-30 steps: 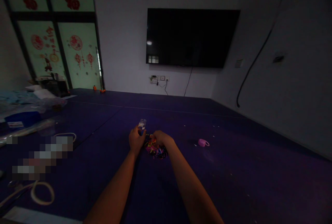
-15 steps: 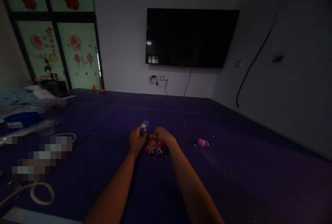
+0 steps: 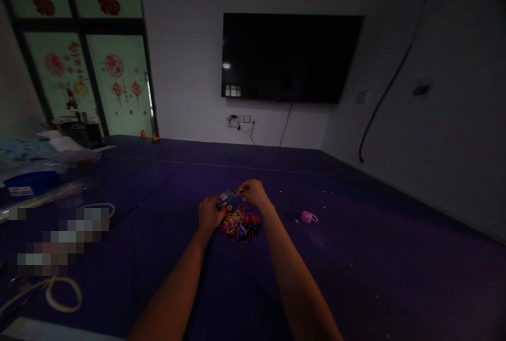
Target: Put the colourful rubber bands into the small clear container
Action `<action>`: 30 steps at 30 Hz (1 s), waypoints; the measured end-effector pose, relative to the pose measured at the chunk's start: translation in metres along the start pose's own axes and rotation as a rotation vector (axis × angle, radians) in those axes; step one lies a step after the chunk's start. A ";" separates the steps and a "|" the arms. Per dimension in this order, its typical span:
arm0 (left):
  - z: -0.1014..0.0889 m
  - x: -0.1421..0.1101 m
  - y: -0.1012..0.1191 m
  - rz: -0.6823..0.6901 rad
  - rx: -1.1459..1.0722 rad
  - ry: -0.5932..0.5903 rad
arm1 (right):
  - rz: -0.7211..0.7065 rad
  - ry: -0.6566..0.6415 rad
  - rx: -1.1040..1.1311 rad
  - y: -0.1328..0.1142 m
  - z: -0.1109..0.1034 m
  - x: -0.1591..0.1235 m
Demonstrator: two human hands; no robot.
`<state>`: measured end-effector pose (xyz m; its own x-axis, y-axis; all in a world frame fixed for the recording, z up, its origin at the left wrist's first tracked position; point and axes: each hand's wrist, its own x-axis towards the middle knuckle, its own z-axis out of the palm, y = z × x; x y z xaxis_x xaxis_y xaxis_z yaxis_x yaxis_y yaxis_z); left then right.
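My left hand (image 3: 209,213) is wrapped round a small clear bottle (image 3: 226,197), which lies tilted with its mouth to the right. My right hand (image 3: 253,193) pinches a few yellow and reddish elastic bands (image 3: 239,192) close by the bottle's mouth. Just below both hands, a loose pile of multicoloured elastic bands (image 3: 240,225) rests on the dark blue-purple surface. A pink cap with a ring loop (image 3: 308,217) sits to the right of my right hand. My left fingers partly hide the bottle's lower end.
To the left lie a blue item with a white label (image 3: 33,184), clear plastic wrapping (image 3: 67,159) and a pale cord (image 3: 63,307). Small white scraps dot the surface on the right. A black cable (image 3: 389,88) hangs down the right wall, and a television (image 3: 290,56) is mounted ahead.
My right hand has risen from the pile with a few elastic bands. My left hand has tipped the bottle from near upright towards the right, its mouth now facing those bands.
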<state>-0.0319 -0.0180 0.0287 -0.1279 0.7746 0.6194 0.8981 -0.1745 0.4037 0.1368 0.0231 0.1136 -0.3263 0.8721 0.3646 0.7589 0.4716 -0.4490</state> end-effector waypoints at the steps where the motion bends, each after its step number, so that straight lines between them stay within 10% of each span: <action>1: 0.000 0.000 0.000 0.004 -0.001 -0.006 | -0.002 0.016 0.012 0.000 -0.001 0.000; 30: 0.001 -0.003 0.003 0.176 -0.071 -0.035 | 0.004 0.080 0.133 -0.003 0.013 0.004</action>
<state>-0.0286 -0.0207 0.0271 0.0442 0.7491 0.6610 0.8734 -0.3502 0.3385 0.1262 0.0269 0.1057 -0.2731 0.8636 0.4237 0.6771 0.4855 -0.5531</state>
